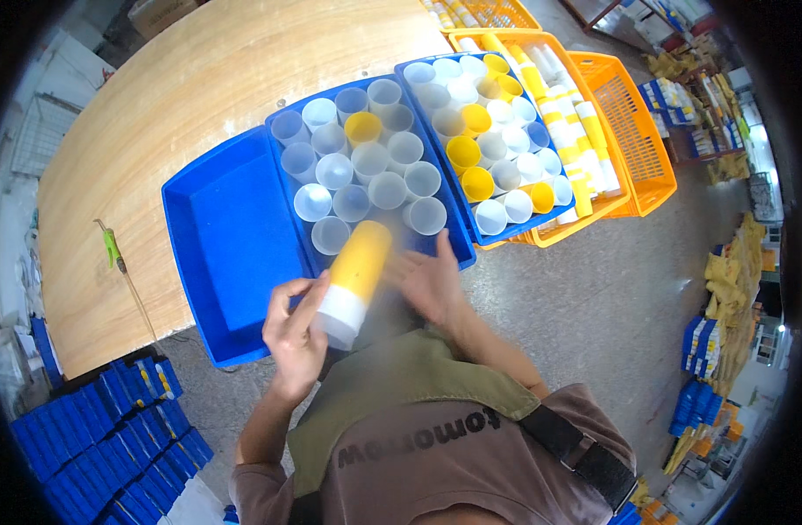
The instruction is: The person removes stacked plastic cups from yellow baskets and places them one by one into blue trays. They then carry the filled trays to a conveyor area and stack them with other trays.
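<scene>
My left hand (298, 332) is closed around a cup-like plastic cylinder (357, 267), yellow along most of its length with a whitish, translucent end. It is tilted over the near edge of the middle blue tray (283, 166). My right hand (432, 284) is just right of the cylinder, fingers stretched and apart, partly blurred, with nothing seen in it. Translucent white cups (387, 190) stand upright in rows in the middle tray, with one yellow cup (363, 128) among them.
A bare blue tray (230, 245) lies at left, and another blue tray (440, 144) of white and yellow cups at right. Beyond it, an orange basket (624, 188) holds yellow-and-white stacks. A green-handled air gun (111, 248) lies on the wooden table (156, 131). Blue trays (103, 437) are stacked lower left.
</scene>
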Action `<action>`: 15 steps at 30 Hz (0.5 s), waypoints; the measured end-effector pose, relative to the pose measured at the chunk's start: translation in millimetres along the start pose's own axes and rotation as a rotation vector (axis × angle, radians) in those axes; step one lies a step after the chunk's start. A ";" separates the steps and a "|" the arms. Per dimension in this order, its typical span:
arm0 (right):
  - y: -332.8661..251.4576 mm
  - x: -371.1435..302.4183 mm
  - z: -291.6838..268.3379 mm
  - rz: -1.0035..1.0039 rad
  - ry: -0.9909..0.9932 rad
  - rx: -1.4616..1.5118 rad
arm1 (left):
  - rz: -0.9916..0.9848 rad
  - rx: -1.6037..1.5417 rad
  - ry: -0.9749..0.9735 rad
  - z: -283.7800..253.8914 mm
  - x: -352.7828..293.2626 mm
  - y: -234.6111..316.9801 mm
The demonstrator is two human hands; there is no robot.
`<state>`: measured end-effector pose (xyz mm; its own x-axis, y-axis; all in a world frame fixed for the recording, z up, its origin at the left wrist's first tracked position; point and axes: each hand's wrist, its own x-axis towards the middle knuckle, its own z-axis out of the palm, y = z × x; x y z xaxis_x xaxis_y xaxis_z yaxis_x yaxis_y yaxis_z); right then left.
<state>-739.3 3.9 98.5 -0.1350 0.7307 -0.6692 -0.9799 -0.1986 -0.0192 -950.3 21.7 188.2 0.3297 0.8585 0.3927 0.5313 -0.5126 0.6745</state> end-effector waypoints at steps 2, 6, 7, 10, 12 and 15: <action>28.3 -25.7 29.9 -0.030 -0.310 -0.220 | 0.097 -0.019 -0.032 11.7 3.3 4.0; 27.3 -44.4 76.6 -0.114 -0.162 -0.457 | 0.334 0.086 0.104 16.6 5.5 18.8; 28.2 -47.1 82.8 -0.136 -0.176 -0.469 | 0.376 0.107 0.130 13.5 6.7 20.2; 25.8 -47.6 96.0 -0.165 -0.274 -0.488 | 0.446 0.169 0.159 2.0 9.6 22.2; 25.6 -46.1 100.8 -0.180 -0.318 -0.477 | 0.478 0.198 0.156 -3.9 11.1 22.9; 26.4 -41.7 104.2 -0.216 -0.318 -0.472 | 0.479 0.228 0.169 -6.9 12.7 23.0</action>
<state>-774.8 36.3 203.3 -0.0487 0.9318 -0.3598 -0.8287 -0.2388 -0.5063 -939.3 20.9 213.0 0.4557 0.5098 0.7297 0.5146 -0.8198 0.2513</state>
